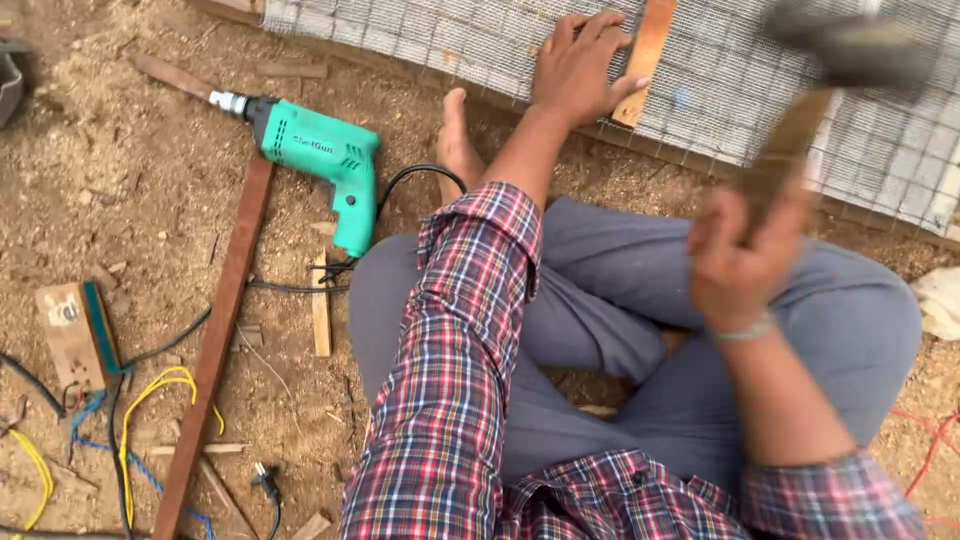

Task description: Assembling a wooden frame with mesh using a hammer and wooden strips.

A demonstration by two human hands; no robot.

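left hand [580, 62] flat, fingers spread, pressing thin wood strip [645, 60] onto wire mesh [720, 90] | right hand [738, 262] wrapped tight round raised hammer [820, 90], blurry | hammer likely head-heavy, best gripped low on handle | strip looks light, stiff

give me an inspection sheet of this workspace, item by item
surface: bare dirt ground strewn with sawdust and wood scraps
job's things: wooden strip lying on wire mesh; hammer, blurred
clutter: green electric drill, long wooden batten, small wooden board
hands: left hand flat, touching the strip; right hand gripping the hammer handle, raised
cables: black drill cord; yellow and blue wires; red wire
surroundings: person seated cross-legged, bare foot near the mesh edge
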